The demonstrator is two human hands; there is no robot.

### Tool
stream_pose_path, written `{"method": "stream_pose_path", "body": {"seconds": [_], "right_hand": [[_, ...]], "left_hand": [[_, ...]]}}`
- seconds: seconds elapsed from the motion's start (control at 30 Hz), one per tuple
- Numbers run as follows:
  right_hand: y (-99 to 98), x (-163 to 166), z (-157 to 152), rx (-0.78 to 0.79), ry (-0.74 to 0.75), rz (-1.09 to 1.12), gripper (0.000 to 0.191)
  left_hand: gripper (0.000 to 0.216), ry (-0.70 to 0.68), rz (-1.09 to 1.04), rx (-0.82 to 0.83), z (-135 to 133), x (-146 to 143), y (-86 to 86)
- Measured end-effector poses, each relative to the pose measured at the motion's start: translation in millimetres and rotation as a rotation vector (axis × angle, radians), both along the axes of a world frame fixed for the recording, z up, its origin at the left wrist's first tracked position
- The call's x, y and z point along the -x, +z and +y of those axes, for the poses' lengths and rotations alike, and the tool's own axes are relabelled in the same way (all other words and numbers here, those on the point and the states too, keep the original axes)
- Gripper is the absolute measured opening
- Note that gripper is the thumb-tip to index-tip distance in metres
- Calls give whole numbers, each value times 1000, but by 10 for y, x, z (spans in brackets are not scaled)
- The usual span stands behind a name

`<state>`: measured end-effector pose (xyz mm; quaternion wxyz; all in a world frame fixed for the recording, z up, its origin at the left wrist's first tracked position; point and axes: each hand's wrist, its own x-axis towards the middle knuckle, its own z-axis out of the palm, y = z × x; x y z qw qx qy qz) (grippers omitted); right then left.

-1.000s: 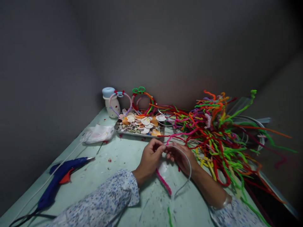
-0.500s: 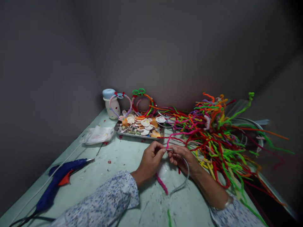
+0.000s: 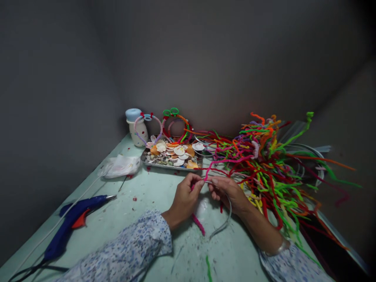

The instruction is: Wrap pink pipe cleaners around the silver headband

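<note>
Drawing in a little since a second ago, the grey headband (image 3: 227,217) is curving tighter under the right hand (image 3: 230,192), and its lower end is resting on the green table (image 3: 152,192); the right thumb and fingertips are pinching together on the band's upper end; the left hand (image 3: 183,199) is meeting it fingertip to fingertip, pinching the pink pipe cleaner (image 3: 198,225) against the band; one pink end is trailing down onto the table between the wrists, the other is rising toward the pile of pipe cleaners (image 3: 264,168) just right of the hands; beyond the hands a tray of shells (image 3: 172,156) is sitting, with finished headbands (image 3: 150,126) and a white bottle (image 3: 135,128) behind it; a blue glue gun (image 3: 73,215) is lying well apart to the left, near a crumpled plastic bag (image 3: 121,166).
</note>
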<state>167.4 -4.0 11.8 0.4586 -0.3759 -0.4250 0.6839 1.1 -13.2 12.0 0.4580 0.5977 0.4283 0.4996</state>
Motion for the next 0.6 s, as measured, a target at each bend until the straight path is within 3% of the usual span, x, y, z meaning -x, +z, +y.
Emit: {"method": "stream_pose_path", "body": {"seconds": [0.33,0.6], "right_hand": [[-46,39,-29,-1,-52,19,30],[-107,70,-7,-116,-244,-201,26]], "left_hand": [[24,-30,-78,106,47,10,-4],[25,-67,-229,331,109,11,-39]]}}
